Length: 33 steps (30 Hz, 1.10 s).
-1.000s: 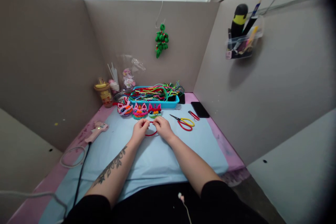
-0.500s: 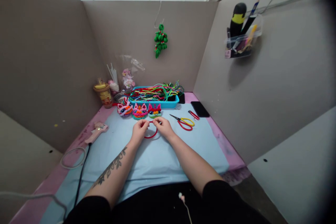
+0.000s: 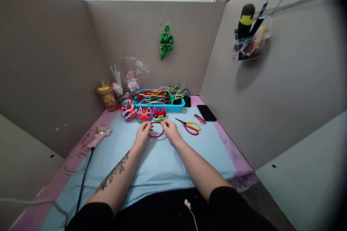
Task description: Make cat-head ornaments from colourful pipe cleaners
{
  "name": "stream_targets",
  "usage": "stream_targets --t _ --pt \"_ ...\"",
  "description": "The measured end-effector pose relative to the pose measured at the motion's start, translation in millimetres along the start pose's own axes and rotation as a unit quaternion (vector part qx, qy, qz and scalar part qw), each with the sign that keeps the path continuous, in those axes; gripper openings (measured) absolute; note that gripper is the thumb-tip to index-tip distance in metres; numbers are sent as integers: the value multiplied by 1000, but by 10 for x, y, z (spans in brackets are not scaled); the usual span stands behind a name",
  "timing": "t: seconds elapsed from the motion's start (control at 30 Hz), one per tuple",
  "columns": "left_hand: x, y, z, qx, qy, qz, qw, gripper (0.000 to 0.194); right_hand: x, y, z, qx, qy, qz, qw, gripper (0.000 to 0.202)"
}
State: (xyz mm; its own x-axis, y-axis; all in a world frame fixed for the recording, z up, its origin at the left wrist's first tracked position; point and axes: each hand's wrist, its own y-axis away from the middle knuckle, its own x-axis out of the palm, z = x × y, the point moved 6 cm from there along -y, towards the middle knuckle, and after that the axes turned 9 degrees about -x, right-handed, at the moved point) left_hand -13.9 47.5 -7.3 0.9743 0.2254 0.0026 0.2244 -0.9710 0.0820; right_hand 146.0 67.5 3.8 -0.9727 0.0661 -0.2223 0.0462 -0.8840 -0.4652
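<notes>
Between my hands is a red fuzzy loop, like a pipe cleaner bent into a ring [image 3: 156, 136], held above the blue cloth. My left hand [image 3: 144, 130] pinches its left side, fingers closed. On its upper right side, my right hand [image 3: 169, 128] grips it with thumb and fingertips. Just beyond my hands sit three colourful fuzzy animal heads: a pink-and-white one [image 3: 129, 113], a pink-and-orange one [image 3: 144, 114] and a red-eared one [image 3: 159, 114]. Scissors [image 3: 192, 127] with red and yellow handles lie to the right of my right hand.
Behind the heads stands a blue tray [image 3: 162, 108] of colourful fuzzy stems. A pink glue gun [image 3: 99, 137] with a cord lies left. A phone [image 3: 206, 113] and a red cutter [image 3: 200, 118] lie right. A cup [image 3: 107, 97] stands back left. Partition walls enclose the table.
My hands have moved slightly apart, and the red ring between them shows wider and rounder, a little higher up. Things on the table stay where they were.
</notes>
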Motion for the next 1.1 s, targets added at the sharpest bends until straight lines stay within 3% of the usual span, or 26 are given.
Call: stream_targets --t 0.3,0.5,0.63,0.8,0.97,1.1 --pt "-41 -19 31 -10 -12 -29 999 39 -77 -39 -208 50 -32 -57 997 27" --pt "9 -42 91 -38 -2 23 999 42 17 -28 -444 150 -154 -76 974 29" --pt "-7 -66 117 -42 7 22 999 38 40 -45 -399 157 -234 -73 957 29" --pt "14 -28 108 -57 26 37 997 34 48 -35 -321 166 -231 -25 958 28" --pt "97 24 71 -94 152 104 978 33 77 -13 -270 173 -242 -1 955 17" --pt "132 35 55 -114 184 133 967 31 86 -13 -286 187 -303 -28 934 16"
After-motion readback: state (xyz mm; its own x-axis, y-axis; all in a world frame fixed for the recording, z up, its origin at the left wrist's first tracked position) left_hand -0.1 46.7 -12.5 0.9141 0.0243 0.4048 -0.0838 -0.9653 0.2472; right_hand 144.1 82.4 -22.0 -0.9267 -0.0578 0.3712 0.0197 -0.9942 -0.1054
